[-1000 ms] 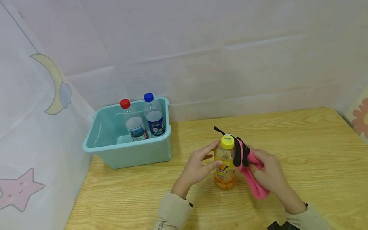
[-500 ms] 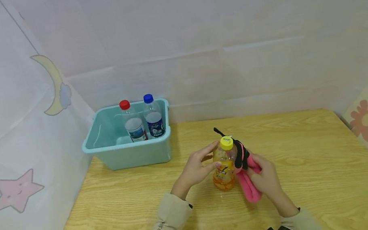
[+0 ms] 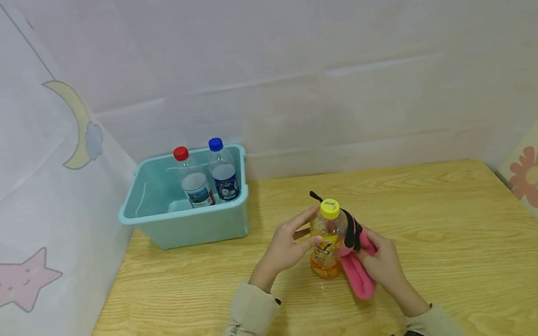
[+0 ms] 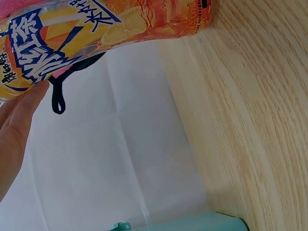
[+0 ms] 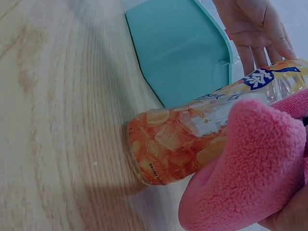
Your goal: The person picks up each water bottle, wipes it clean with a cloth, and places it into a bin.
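A drink bottle [image 3: 325,246] with a yellow cap and an orange-yellow label stands upright on the table. My left hand [image 3: 285,247] steadies it from the left, thumb on the near side and fingers toward the back. In my right hand [image 3: 384,263] is a folded pink fleecy towel [image 3: 360,275] with black trim and a hanging loop. The towel lies against the bottle's right side, its folded end hanging low near the base. In the right wrist view, the towel [image 5: 250,168] covers part of the bottle [image 5: 168,142], and the left hand [image 5: 255,24] shows behind.
A light teal plastic basin [image 3: 198,226] stands at the back left of the wooden table [image 3: 446,221]. Inside are a red-capped bottle [image 3: 195,184] and a blue-capped bottle [image 3: 224,177], both upright. A patterned white cloth backdrop [image 3: 292,116] rises behind the table.
My right hand has shifted left with the towel, which has slid slightly left and down along the bottle's side. My left hand and the bottle have hardly moved.
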`<action>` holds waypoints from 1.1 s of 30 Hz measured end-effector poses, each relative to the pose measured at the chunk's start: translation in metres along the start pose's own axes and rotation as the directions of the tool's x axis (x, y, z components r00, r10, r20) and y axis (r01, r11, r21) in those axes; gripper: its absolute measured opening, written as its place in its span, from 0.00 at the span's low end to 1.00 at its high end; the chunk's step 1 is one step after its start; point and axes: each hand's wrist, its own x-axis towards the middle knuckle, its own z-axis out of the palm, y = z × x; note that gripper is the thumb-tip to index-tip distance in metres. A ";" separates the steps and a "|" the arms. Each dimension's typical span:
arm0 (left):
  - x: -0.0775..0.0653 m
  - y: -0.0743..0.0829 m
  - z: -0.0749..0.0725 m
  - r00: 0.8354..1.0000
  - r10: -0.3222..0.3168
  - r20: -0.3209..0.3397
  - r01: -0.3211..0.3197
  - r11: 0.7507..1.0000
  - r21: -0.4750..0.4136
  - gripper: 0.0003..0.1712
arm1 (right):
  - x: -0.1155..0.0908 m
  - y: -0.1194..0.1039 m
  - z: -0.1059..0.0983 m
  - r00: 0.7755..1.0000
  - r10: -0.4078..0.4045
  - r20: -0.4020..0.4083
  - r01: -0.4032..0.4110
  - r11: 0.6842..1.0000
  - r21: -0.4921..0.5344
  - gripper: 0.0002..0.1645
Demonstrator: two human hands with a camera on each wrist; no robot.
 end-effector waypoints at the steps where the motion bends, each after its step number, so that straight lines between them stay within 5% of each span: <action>1: 0.000 0.005 -0.001 1.000 -0.001 0.004 0.001 1.000 -0.003 0.32 | 0.000 0.001 0.000 1.000 0.004 0.006 -0.004 1.000 -0.003 0.25; 6: -0.003 0.018 -0.004 1.000 -0.006 -0.005 0.006 1.000 -0.021 0.29 | 0.001 0.006 0.003 0.999 0.038 0.036 -0.037 0.999 -0.010 0.25; 13: -0.002 -0.005 0.002 0.999 -0.030 -0.025 0.028 0.998 -0.052 0.26 | 0.000 0.013 0.007 0.993 0.056 0.104 -0.049 0.996 -0.070 0.26; 18: -0.004 0.016 -0.003 1.000 -0.026 -0.002 0.026 0.997 -0.069 0.24 | -0.001 0.017 0.009 0.986 0.080 0.149 -0.061 0.990 -0.128 0.27; 26: -0.007 0.022 -0.004 0.999 -0.002 -0.039 0.001 1.000 -0.020 0.24 | -0.002 0.020 0.012 0.983 0.079 0.166 -0.054 0.988 -0.147 0.28; 33: -0.006 0.006 0.001 0.993 0.065 -0.095 -0.061 0.997 0.040 0.26 | -0.004 0.018 0.008 0.980 0.100 0.170 -0.070 0.983 -0.171 0.29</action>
